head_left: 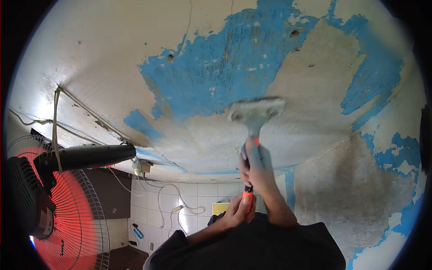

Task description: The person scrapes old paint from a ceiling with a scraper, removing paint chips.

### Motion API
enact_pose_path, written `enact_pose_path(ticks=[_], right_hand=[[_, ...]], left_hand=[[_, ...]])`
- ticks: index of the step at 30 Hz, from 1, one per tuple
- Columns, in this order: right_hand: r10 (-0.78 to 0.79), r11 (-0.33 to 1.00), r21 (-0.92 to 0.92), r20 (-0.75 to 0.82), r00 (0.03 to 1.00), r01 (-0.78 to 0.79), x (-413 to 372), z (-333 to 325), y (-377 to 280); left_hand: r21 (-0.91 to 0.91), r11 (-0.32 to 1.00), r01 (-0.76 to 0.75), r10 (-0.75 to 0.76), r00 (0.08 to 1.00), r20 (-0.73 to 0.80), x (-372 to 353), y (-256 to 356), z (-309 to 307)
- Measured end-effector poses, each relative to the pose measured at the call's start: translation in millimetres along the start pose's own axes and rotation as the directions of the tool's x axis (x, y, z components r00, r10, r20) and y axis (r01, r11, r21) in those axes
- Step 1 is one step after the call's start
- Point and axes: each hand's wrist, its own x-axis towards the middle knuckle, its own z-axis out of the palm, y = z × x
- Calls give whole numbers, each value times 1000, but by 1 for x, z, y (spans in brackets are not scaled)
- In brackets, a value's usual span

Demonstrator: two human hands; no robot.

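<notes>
A long-handled scraper (256,118) with a wide grey head and an orange and black handle lies with its blade edge at the painted wall surface. My right hand (257,165) is closed around the upper handle, just below the head. Lower down, my left hand (240,210) grips the orange end of the same handle. Blue paint (202,76) shows in a large ragged patch above and left of the blade. Bare greyish plaster (315,85) lies to the blade's right.
A fan (67,211) with a red glow and a black stand (90,156) fills the lower left. Cables (56,121) run along the wall at left. White tiles (189,193) and a yellow object (219,209) show below. More blue patches are at right.
</notes>
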Motion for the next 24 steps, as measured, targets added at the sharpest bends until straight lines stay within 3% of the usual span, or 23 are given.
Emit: enact_pose_path(ticks=[2, 5, 11, 14, 20, 24], right_hand=[[44, 999, 16, -23, 999, -44, -3, -3, 22], [46, 998, 43, 2, 999, -46, -4, 2, 4], [38, 999, 21, -6, 999, -37, -1, 2, -9], [47, 999, 11, -32, 998, -47, -6, -2, 15], [70, 997, 12, 9, 997, -70, -9, -1, -10], [65, 996, 70, -40, 997, -62, -9, -6, -1]], left_hand=[[-16, 999, 41, -41, 999, -30, -12, -10, -4], [-40, 998, 46, -47, 998, -30, -13, 5, 5], [57, 998, 1, 0, 1000, -4, -3, 14, 6], [31, 995, 99, -97, 994, -42, -19, -1, -1], [-24, 996, 86, -86, 996, -10, -15, 12, 20], [61, 990, 125, -125, 992, -8, -18, 14, 12]])
